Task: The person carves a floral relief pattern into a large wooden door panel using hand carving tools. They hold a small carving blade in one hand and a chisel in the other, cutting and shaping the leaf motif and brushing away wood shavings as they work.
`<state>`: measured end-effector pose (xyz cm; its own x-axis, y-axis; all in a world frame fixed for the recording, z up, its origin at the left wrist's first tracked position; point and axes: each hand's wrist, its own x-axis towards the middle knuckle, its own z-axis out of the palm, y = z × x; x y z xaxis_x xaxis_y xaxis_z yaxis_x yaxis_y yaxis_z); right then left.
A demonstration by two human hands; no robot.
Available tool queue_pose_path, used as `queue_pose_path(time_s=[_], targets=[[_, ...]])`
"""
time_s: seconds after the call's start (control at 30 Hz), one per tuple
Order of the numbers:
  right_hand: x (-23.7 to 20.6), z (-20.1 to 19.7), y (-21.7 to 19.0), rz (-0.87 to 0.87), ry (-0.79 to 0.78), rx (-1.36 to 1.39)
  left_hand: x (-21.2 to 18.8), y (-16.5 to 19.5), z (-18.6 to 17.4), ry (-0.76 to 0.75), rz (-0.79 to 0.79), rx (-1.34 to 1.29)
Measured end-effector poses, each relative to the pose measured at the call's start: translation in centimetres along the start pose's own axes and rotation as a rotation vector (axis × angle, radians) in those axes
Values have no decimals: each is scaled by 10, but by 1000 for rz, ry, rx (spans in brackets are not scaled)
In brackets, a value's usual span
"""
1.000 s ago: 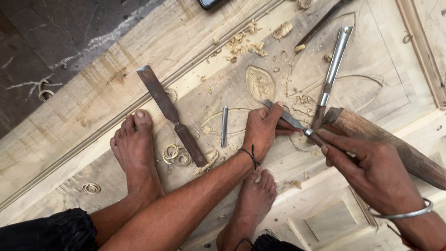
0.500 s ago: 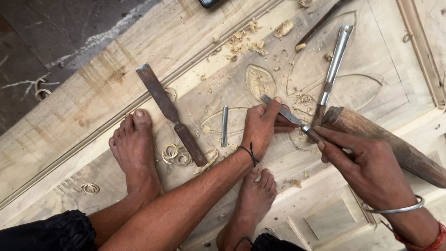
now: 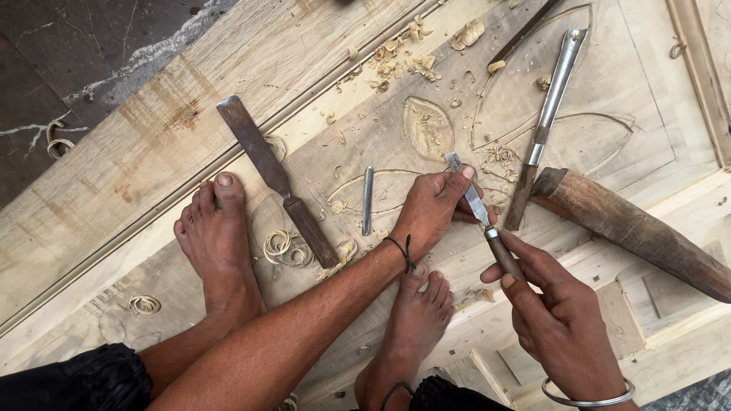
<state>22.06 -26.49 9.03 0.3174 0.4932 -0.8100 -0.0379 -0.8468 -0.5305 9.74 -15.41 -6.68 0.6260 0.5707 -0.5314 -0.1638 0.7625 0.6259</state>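
We hold a slim steel carving chisel with a dark wooden handle (image 3: 478, 209): our right hand (image 3: 560, 323) closed round the handle, our left hand (image 3: 434, 209) pinching the blade against the pale carved wooden panel (image 3: 358, 129). It looks stiff, light and sharp, best gripped at the handle.

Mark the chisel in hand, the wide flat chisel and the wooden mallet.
chisel in hand (image 3: 474, 199), head view, on its blade.
wide flat chisel (image 3: 255, 146), head view, mid-blade.
wooden mallet (image 3: 632, 228), head view, mid-body.
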Motion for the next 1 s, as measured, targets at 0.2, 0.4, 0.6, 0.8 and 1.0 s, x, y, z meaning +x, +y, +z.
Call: queue_pose_path(time_s=[0.2,0.4,0.6,0.8,1.0], targets=[[-7,3,-11,-126,-54,-120,0,0,-3,-6,-2,23],[-9,17,-23,-46,36,-175,-4,4,-4,-16,3,16],[-12,19,-33,-135,1,-181,-4,7,-4,-9,3,30],[-10,19,-40,-64,14,-172,-2,6,-5,10,-18,-33],[-9,18,-38,-120,1,-139,-3,2,-3,42,-1,-12]])
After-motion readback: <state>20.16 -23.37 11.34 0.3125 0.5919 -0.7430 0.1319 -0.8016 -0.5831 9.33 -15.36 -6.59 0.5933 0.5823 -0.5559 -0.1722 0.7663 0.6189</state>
